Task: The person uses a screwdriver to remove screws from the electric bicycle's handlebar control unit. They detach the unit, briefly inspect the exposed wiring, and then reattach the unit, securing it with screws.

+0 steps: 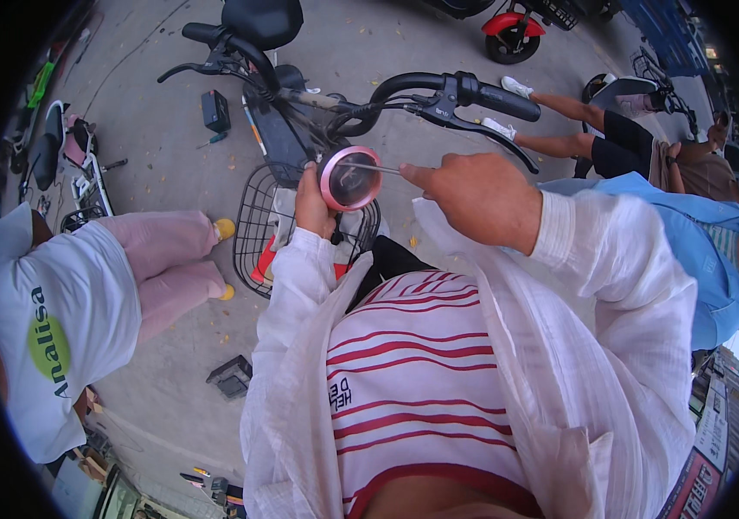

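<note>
My left hand [313,201] grips the side of a round lamp with a pink rim [347,201] at the front of a dark electric scooter [287,138]. My right hand [482,199] is closed on a thin metal tool [387,169], its index finger along it; the handle is hidden in the hand. The tool's tip lies over the lamp's face; whether it touches is unclear. The handlebar [425,91] with grip and brake lever is just above my hands. A black wire basket [244,238] sits below the lamp, holding pale and red items.
A person in pink trousers [149,259] stands left, another in blue [689,268] right, with a seated person [646,151] behind. Other scooters [512,43] are parked around. A dark box [215,112], small tools and a grey case [229,378] lie on the concrete ground [162,156].
</note>
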The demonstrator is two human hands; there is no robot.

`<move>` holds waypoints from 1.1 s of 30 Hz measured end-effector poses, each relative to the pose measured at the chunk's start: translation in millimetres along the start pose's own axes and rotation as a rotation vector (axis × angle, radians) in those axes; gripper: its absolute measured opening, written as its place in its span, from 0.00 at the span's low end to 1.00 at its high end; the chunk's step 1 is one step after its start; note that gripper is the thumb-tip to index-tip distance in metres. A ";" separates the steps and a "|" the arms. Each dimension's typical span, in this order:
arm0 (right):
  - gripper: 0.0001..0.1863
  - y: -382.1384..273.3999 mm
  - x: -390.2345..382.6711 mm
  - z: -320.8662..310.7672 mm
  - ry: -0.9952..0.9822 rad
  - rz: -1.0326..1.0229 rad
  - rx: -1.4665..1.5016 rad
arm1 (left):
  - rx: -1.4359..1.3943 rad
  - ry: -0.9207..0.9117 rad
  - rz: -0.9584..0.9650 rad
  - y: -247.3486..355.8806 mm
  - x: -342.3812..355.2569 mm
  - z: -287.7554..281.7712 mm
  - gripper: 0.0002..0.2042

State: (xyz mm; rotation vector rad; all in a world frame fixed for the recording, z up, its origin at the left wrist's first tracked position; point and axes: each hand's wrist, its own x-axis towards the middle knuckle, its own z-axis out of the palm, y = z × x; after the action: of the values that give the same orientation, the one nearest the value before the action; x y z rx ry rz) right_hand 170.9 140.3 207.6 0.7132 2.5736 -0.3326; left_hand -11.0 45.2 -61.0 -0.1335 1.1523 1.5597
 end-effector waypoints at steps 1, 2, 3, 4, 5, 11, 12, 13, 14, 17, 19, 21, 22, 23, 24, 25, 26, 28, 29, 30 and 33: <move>0.23 2.8 -3.7 6.3 0.053 0.010 0.032 | -0.051 -0.037 -0.065 4.2 -5.3 1.6 0.19; 0.24 5.9 -7.9 9.5 0.106 0.019 0.063 | -0.049 -0.042 -0.092 6.2 -7.9 1.8 0.20; 0.24 8.4 -13.1 9.6 0.109 0.022 0.088 | -0.047 -0.048 -0.118 7.6 -9.8 1.9 0.22; 0.22 16.8 -19.2 13.2 0.117 0.014 0.149 | -0.041 -0.054 -0.142 10.6 -10.9 1.9 0.23; 0.21 26.2 -25.2 21.0 0.123 0.005 0.212 | -0.036 -0.069 -0.152 13.4 -12.2 -0.6 0.24; 0.19 27.5 16.0 107.0 0.328 0.158 0.693 | 0.045 -0.198 -0.285 26.9 -9.0 -19.3 0.27; 0.21 26.0 38.2 129.8 0.467 0.099 0.783 | 0.077 -0.191 -0.276 31.6 -10.5 -17.1 0.26; 0.22 19.8 57.5 142.9 0.565 0.090 0.809 | 0.114 -0.181 -0.271 37.4 -16.9 -13.9 0.26; 0.23 10.9 75.5 152.6 0.659 0.080 0.836 | 0.150 -0.167 -0.267 41.6 -24.8 -11.3 0.26; 0.24 -8.7 93.1 157.8 0.683 0.103 0.851 | 0.162 -0.160 -0.239 39.2 -34.1 -16.0 0.27; 0.22 -17.9 87.9 149.6 0.646 0.122 0.844 | 0.173 -0.164 -0.194 40.0 -49.6 -9.9 0.30; 0.20 -27.0 79.0 151.1 0.670 0.116 0.896 | 0.142 -0.258 -0.162 36.6 -65.3 -26.4 0.28; 0.19 -31.0 72.1 148.9 0.686 0.112 0.922 | 0.128 -0.307 -0.142 34.5 -75.2 -33.3 0.28; 0.18 -35.9 63.0 141.9 0.619 0.152 1.012 | 0.186 -0.201 -0.085 26.1 -85.9 -39.3 0.26; 0.19 -41.0 56.0 136.3 0.495 0.169 1.133 | 0.326 -0.188 -0.032 23.7 -98.4 -48.7 0.24; 0.19 -44.9 48.5 131.3 0.375 0.196 1.252 | 0.473 -0.184 0.015 31.3 -114.5 -47.2 0.21; 0.19 -48.0 44.4 130.0 0.245 0.214 1.367 | 0.616 -0.172 0.067 35.5 -128.3 -50.4 0.19; 0.20 -47.1 42.2 150.3 0.261 0.020 1.306 | 0.717 -0.082 0.188 35.9 -144.9 -81.6 0.15; 0.21 -46.3 41.4 156.2 0.320 -0.067 1.238 | 0.762 -0.036 0.250 34.6 -147.4 -95.8 0.14; 0.21 -44.6 40.4 164.7 0.380 -0.152 1.169 | 0.814 0.031 0.346 31.7 -145.9 -106.6 0.14; 0.20 -35.3 33.1 192.6 0.327 0.050 1.313 | 1.236 0.214 0.705 26.0 -142.4 -132.5 0.19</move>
State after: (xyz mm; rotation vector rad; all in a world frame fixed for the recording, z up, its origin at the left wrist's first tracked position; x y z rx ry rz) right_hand 194.8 59.5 27.8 1.2840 2.3223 -2.1004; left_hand -44.0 -144.8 -24.5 1.0360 2.2910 1.1159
